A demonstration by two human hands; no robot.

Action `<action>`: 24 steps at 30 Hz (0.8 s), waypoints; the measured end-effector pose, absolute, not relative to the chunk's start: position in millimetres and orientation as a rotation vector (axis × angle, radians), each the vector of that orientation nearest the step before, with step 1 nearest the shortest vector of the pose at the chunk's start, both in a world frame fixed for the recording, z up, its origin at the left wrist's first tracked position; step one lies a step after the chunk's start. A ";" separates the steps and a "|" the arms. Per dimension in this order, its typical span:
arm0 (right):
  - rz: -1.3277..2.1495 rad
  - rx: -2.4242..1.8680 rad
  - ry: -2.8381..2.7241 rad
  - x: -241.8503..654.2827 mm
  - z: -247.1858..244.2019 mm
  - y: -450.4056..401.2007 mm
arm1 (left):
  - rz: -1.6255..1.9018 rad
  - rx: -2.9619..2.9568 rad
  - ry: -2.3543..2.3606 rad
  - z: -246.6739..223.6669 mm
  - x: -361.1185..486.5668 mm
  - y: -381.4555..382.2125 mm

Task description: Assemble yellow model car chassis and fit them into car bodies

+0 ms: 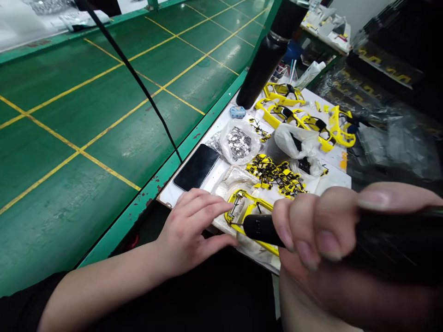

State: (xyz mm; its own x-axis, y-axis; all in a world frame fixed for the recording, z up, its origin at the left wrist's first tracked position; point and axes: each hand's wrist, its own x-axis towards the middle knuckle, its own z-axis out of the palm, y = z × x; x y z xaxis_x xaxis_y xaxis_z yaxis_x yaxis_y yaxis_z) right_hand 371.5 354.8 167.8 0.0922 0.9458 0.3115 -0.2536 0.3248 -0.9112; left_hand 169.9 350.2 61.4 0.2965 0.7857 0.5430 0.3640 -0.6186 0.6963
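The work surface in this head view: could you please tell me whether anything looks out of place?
A smartphone lies beside small yellow parts on the white sheet, which looks out of place; the green bench edge also shows reddish chipped patches.

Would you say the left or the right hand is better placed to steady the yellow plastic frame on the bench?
Probably the left hand: its fingertips lie free at the edge of the yellow plastic frame, whereas the right hand is wrapped around a black cylindrical screwdriver.

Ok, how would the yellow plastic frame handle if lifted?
The yellow plastic frame is probably light for its size, being thin-walled. Its slender open arms would likely flex slightly, and may be fragile near the small metal part.
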 end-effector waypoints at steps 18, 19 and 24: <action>1.120 -0.834 -1.105 348.7 145.4 383.0 | 1.295 2.359 0.945 11.1 167.6 358.4; 1.115 -0.836 -1.114 349.2 144.6 383.4 | 1.300 2.358 0.947 11.1 168.0 358.5; 1.132 -0.833 -1.149 349.9 142.1 383.5 | 1.309 2.349 0.939 12.0 168.9 358.6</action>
State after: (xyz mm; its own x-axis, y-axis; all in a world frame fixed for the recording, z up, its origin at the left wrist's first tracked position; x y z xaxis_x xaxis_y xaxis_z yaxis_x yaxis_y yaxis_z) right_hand 349.9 383.5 142.1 0.0194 0.9658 0.2586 -0.2442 0.2553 -0.9355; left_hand 168.9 358.6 12.0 0.3738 0.6647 0.6469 0.3990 -0.7448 0.5348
